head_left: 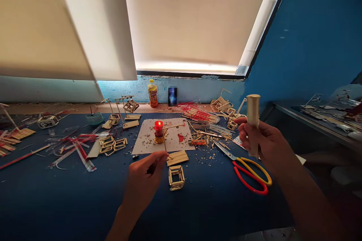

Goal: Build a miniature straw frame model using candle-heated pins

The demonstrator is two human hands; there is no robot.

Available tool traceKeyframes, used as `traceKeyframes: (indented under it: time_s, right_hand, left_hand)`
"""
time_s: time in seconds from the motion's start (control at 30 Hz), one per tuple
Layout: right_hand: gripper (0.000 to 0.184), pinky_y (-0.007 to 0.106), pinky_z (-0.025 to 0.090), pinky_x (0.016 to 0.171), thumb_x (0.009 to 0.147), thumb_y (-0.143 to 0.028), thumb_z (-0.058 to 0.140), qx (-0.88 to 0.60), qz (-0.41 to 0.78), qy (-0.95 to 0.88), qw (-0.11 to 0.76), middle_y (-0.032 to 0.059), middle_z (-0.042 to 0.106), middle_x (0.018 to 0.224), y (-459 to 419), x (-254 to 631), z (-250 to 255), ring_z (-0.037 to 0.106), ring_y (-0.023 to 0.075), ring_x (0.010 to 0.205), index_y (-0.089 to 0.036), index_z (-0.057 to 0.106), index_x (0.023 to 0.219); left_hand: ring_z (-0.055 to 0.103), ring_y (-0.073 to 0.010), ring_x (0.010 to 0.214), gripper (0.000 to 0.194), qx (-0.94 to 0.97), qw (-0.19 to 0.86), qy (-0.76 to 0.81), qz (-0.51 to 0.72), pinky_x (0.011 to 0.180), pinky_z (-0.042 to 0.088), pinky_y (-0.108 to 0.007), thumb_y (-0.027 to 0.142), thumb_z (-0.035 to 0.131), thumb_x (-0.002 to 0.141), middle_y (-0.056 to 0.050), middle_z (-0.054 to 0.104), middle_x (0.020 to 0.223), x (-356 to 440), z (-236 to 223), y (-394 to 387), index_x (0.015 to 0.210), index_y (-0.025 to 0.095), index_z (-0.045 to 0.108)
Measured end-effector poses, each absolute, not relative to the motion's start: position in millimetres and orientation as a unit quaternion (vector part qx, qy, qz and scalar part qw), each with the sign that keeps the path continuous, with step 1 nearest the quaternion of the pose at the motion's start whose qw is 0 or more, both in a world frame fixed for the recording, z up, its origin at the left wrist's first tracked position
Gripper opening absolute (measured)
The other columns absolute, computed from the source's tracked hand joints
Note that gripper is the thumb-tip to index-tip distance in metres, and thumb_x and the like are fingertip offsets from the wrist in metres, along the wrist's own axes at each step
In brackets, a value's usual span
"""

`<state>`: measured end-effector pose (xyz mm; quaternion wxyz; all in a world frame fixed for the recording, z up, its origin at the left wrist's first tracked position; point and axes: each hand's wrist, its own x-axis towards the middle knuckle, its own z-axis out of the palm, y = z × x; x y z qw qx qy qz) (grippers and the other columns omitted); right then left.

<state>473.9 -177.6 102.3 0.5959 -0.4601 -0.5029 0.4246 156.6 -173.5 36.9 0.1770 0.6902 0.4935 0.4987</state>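
Observation:
My left hand (147, 175) is closed in a pinch on a thin stick (165, 147), which points up toward the lit red candle (159, 127) in its gold holder. Just beside those fingertips lies a flat raft of small sticks (177, 157). Nearer me sits an open cube frame of sticks (176, 177). Raised on the right, my right hand (261, 141) is wrapped round a pale tan tube-like piece (253, 107), held roughly upright. Below that hand lie scissors (249, 171) with red and yellow handles, blades partly open.
Under the candle is a cardboard sheet (144, 135) with scraps and red wax. A lighter (197, 142), a bundle of red-tipped sticks (200, 115) and loose bits lie right of it. Stick models (113, 145) and plastic wrappers (80, 152) lie left. A bottle (153, 94) and phone (172, 96) stand behind.

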Motion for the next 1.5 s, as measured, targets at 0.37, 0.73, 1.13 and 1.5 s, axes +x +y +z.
traceKeyframes:
  time_s: [0.37,0.73,1.13,1.5]
  right_hand:
    - [0.024,0.017,0.028,0.037,0.089,-0.036,0.076,-0.362,0.635,-0.475,0.49,-0.0035,0.058,0.081,-164,488,94,0.034,0.0031,0.045,-0.023,0.061,0.103]
    - [0.03,0.017,0.032,0.042,0.093,-0.047,0.069,-0.353,0.647,-0.451,0.503,-0.0067,0.042,0.064,-173,442,83,0.028,0.0049,0.047,-0.018,0.068,0.102]
    - [0.026,0.023,0.053,0.06,0.087,-0.04,0.079,-0.377,0.593,-0.47,0.534,0.0018,0.066,0.083,-190,438,89,0.06,0.012,0.066,-0.021,0.066,0.1]
    - [0.038,0.016,0.029,0.036,0.079,-0.03,0.086,-0.378,0.552,-0.473,0.573,-0.008,0.055,0.075,-194,436,91,0.035,0.002,0.041,-0.029,0.056,0.102]
  left_hand:
    - [0.055,-0.0171,0.079,0.015,0.563,0.327,0.409,0.64,0.069,0.047,-0.025,0.036,0.077,0.081,-0.003,0.061,0.079,146,40,-163,0.075,0.022,0.08]
    - [0.037,-0.0087,0.053,0.021,0.422,0.572,0.128,0.692,0.061,0.05,-0.019,0.032,0.062,0.092,0.007,0.029,0.063,174,79,-172,0.077,0.022,0.049]
    - [0.034,-0.0102,0.056,0.007,0.692,0.32,0.247,0.599,0.054,0.029,-0.023,0.031,0.049,0.104,0.007,0.042,0.07,194,78,-163,0.103,0.025,0.051]
    - [0.062,-0.0134,0.07,0.019,0.866,0.171,0.273,0.382,0.066,0.042,-0.025,0.024,0.048,0.104,-0.003,0.073,0.088,192,85,-159,0.103,0.02,0.067]
